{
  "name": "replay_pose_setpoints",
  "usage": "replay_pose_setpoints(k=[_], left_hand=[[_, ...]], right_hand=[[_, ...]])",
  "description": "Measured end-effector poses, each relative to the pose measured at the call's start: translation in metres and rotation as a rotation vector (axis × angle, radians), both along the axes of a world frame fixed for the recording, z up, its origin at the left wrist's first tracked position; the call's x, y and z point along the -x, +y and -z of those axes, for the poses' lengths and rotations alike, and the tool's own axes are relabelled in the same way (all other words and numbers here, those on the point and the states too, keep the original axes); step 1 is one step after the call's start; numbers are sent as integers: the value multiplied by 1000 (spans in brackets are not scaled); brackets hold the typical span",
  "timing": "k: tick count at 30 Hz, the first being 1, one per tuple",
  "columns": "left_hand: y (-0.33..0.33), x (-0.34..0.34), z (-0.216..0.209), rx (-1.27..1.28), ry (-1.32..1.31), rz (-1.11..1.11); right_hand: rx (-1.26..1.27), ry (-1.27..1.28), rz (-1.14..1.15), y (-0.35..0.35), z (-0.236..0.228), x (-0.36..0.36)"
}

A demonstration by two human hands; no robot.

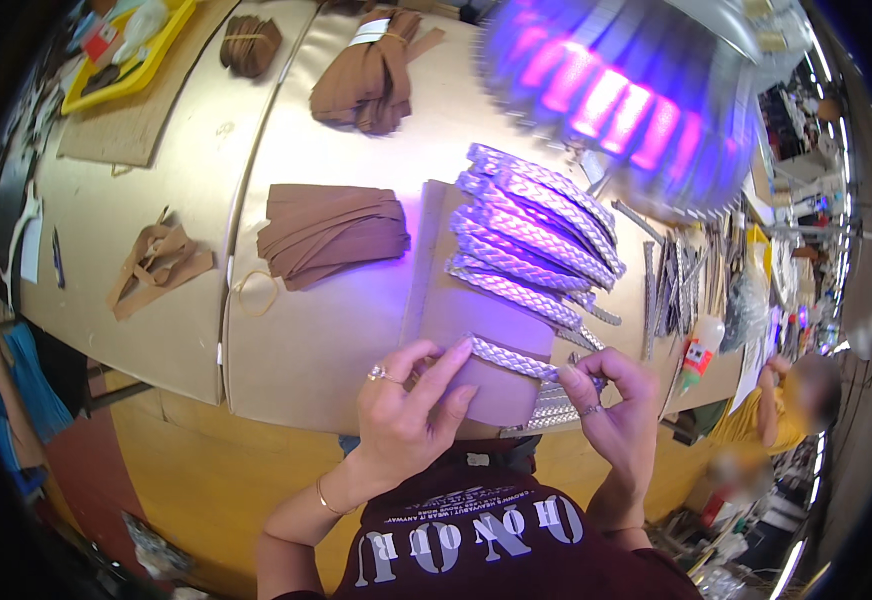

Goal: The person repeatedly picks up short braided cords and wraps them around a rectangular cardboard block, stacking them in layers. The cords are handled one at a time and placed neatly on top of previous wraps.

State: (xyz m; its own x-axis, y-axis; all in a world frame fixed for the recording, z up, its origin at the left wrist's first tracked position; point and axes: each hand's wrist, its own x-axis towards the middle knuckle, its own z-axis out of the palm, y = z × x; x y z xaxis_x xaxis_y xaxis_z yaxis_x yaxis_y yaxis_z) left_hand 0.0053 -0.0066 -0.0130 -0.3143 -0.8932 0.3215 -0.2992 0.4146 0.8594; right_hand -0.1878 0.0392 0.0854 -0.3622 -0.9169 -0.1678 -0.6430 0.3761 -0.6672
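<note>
Running left to right across the brown flat board (491, 305), the silvery flat braided strap (511, 358) dips toward the right hand (616, 400), fingers pinched on its right end; left hand (404, 408) fingertips touch its left end, thumb spread clear, nothing gripped.

yellow tray (108, 100) on brown board (121, 140), upper left, dark pen (58, 257) at left, red-labelled bottle (697, 356) at right

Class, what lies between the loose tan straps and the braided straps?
Head view, left to right: a table seam, a thin loop, the bundle of flat brown strips, then the brown panel under the braided straps.
</note>
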Motion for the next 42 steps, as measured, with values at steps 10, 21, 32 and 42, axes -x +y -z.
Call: replay_pose_setpoints(k=[10,21,32,42], left_hand=[[-1,-3,-12,4,-127,43],[23,1,-38,182,-390,200],[24,12,-36,230,-538,232],[23,23,-47,334,-702,216]], right_hand=[[68,-194,-20,2,41,11],[117,-253,-85,-14,29,-5],[-35,-615,-41,11,26,32],[-1,-639,20,12,38,32]])
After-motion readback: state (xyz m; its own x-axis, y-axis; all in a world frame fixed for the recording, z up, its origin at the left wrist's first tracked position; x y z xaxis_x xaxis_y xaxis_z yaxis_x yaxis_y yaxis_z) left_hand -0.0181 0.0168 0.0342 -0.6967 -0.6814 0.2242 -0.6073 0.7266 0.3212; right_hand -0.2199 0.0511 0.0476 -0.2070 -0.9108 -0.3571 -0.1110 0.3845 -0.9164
